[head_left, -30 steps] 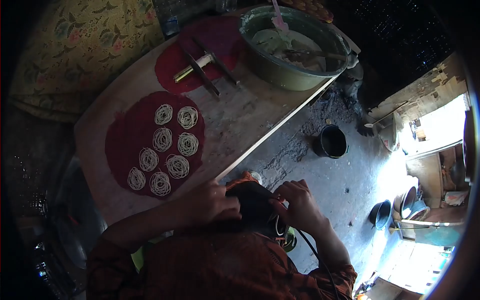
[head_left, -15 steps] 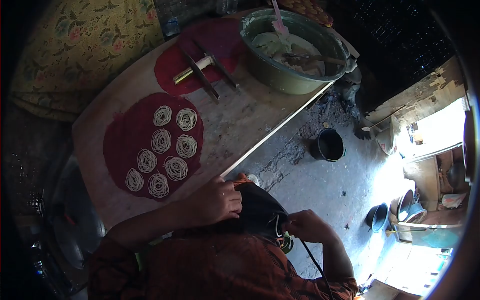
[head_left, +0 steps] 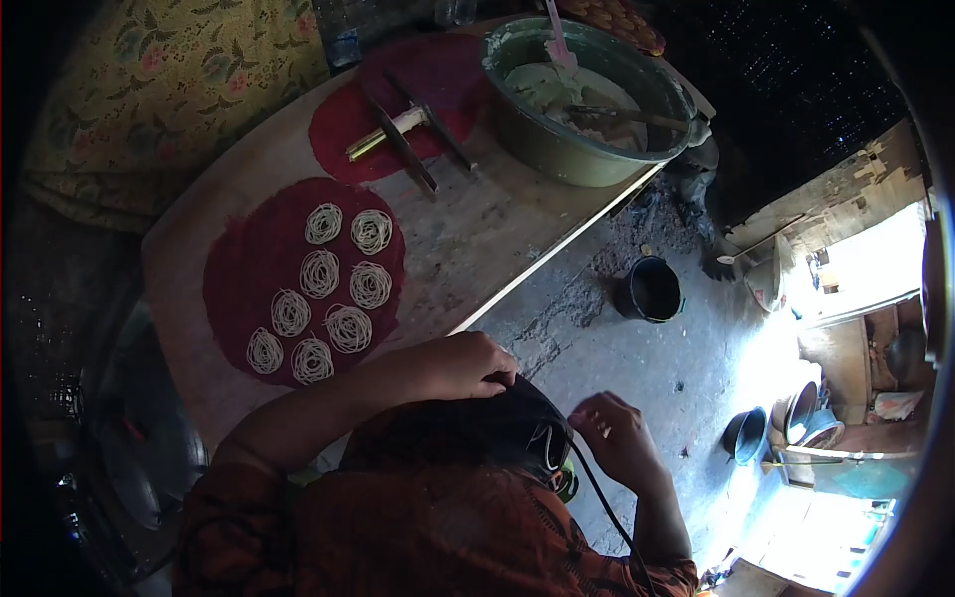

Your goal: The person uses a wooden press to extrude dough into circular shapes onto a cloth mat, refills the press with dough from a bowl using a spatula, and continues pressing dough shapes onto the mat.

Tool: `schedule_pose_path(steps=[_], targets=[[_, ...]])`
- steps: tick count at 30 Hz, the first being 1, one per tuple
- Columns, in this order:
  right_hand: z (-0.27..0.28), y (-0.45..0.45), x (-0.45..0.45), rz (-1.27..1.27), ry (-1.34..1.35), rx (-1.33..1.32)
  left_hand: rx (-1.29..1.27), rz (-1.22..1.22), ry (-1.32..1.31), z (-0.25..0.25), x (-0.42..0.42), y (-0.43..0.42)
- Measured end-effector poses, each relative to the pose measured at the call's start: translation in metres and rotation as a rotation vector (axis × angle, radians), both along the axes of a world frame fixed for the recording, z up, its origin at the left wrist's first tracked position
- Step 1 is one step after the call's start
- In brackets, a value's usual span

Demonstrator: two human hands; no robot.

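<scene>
My left hand is closed, its curled fingers on the upper edge of a black bag-like thing at my waist. White cord loops show on this black thing's right side. My right hand is raised just right of it, fingers loosely bent and apart, with nothing visible in them. Close by the right fingertips runs a thin black cable. Beyond my left forearm, several nests of pale noodle strands lie on a round dark red sheet on the table.
A large green basin holds pale batter or dough, a pink spatula and a stick. Left of it, a wooden press frame with a brass-coloured tube rests on another red sheet. A dark bucket stands on the floor.
My left hand has slid right and slightly up along the black bag-like thing. My right hand has lifted away from that thing's cord side, and its fingers have loosened.
</scene>
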State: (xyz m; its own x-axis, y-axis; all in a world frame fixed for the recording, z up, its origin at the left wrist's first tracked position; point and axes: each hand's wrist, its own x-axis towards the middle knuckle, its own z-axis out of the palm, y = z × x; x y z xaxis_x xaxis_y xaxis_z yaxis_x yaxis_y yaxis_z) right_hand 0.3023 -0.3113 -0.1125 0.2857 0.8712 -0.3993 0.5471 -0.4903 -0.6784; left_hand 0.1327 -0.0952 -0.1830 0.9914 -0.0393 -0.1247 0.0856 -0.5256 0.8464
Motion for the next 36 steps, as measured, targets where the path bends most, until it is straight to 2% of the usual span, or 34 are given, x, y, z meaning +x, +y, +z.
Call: schedule_pose_path(steps=[2,4,8,10,14,17,19,20,22,26,28,32,34,36], targets=[[-0.004,0.006,-0.005,-0.010,0.003,0.221,0.053,-0.028,-0.039,0.002,0.001,-0.002],[-0.013,0.010,-0.007,-0.008,0.030,0.242,0.212,0.005,-0.105,0.009,0.002,-0.007],[-0.013,0.018,-0.010,0.069,0.093,0.225,0.331,0.039,-0.212,0.009,0.004,-0.008],[-0.014,0.022,-0.010,0.273,-0.179,0.283,0.469,0.044,-0.263,0.013,0.005,-0.007],[0.003,0.035,-0.013,0.379,-0.228,0.279,0.393,0.011,-0.302,0.021,0.005,-0.002],[0.008,0.040,-0.022,0.422,-0.389,0.356,0.340,0.021,-0.308,0.020,0.004,-0.002],[0.012,0.037,-0.027,0.479,-0.667,0.287,0.351,0.035,-0.301,0.021,0.001,-0.002],[0.013,0.035,-0.026,0.480,-0.669,0.292,0.355,0.037,-0.302,0.022,0.000,-0.003],[0.014,0.028,-0.020,0.591,-0.728,0.136,0.282,0.055,-0.231,0.024,0.001,-0.009],[0.017,0.024,-0.018,0.634,-0.742,0.023,0.192,0.052,-0.327,0.011,0.008,-0.018],[0.009,0.019,-0.017,0.661,-0.764,-0.008,0.111,0.114,-0.118,0.013,0.008,-0.027],[-0.002,0.013,-0.018,0.595,-0.759,-0.001,0.132,0.070,-0.144,0.015,0.006,-0.029],[-0.005,0.016,-0.020,0.595,-0.676,-0.159,0.131,0.106,-0.247,0.009,0.007,-0.030],[-0.008,0.015,-0.016,0.536,-0.574,-0.157,0.168,0.122,-0.248,0.010,0.007,-0.033]])
